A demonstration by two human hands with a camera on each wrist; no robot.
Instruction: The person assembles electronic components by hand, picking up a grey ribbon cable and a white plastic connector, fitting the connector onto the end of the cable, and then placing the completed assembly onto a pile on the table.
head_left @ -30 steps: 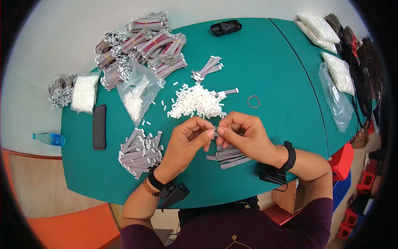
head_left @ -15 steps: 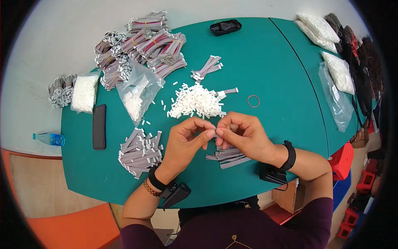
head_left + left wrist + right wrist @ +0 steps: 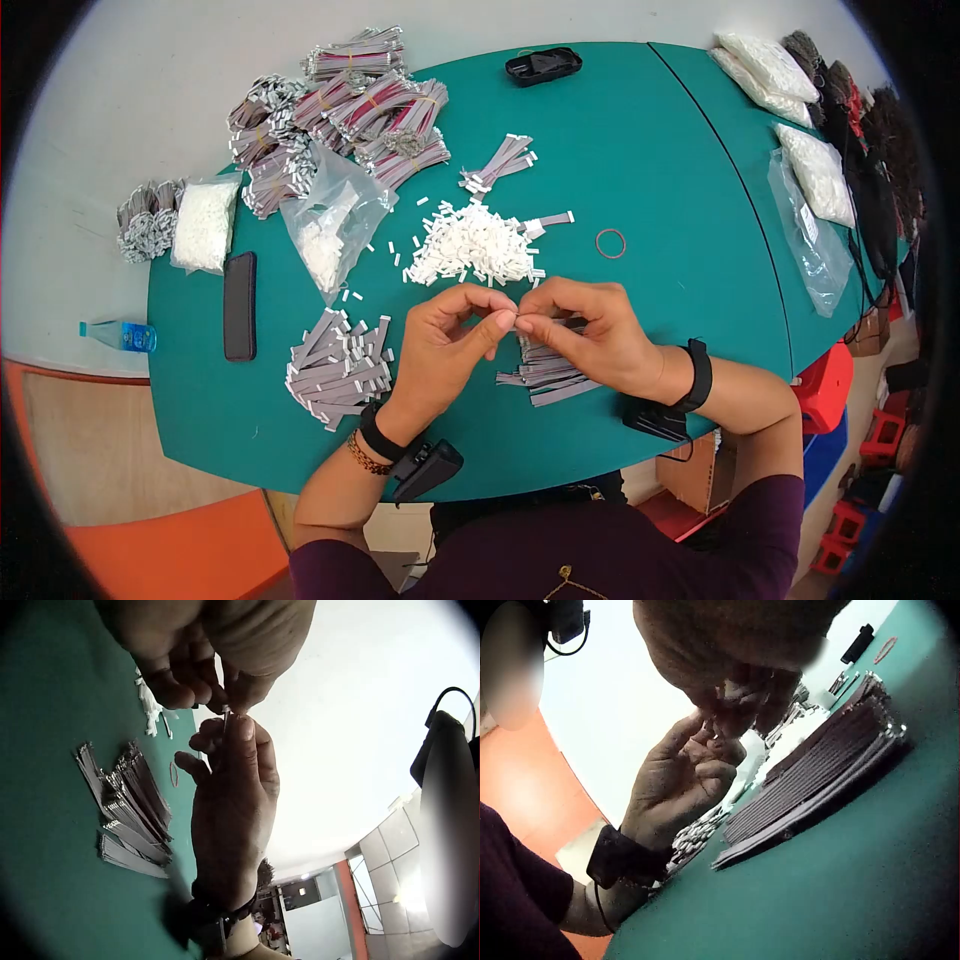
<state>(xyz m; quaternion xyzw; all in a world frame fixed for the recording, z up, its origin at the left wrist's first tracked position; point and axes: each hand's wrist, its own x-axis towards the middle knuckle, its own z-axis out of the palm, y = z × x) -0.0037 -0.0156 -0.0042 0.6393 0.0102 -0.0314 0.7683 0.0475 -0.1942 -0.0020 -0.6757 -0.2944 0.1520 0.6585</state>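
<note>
Both hands meet fingertip to fingertip in the middle of the head view. My left hand [image 3: 445, 345] pinches a small white connector [image 3: 226, 709] between thumb and forefinger. Thumb and forefinger of my right hand [image 3: 600, 335] pinch a grey ribbon cable [image 3: 226, 724], its end right at the connector. Fingers hide most of both pieces. Just beyond the hands lies a heap of white connectors [image 3: 470, 245]. Bare-ended grey ribbon cables [image 3: 545, 380] lie under the right hand, and cables with white ends [image 3: 335, 372] are piled left of the left hand.
Bundled cables [image 3: 375, 105] and an open plastic bag of connectors [image 3: 335, 220] stand back left, near a black case [image 3: 240, 305]. A red rubber band [image 3: 611, 244] lies right of the heap. Filled white bags [image 3: 815, 175] sit far right on the green table [image 3: 660, 150].
The right hand has shifted slightly left and its fingers have extended, bringing its fingertips against the left hand's. The small gap seen between them earlier has closed. The left hand has hardly moved.
</note>
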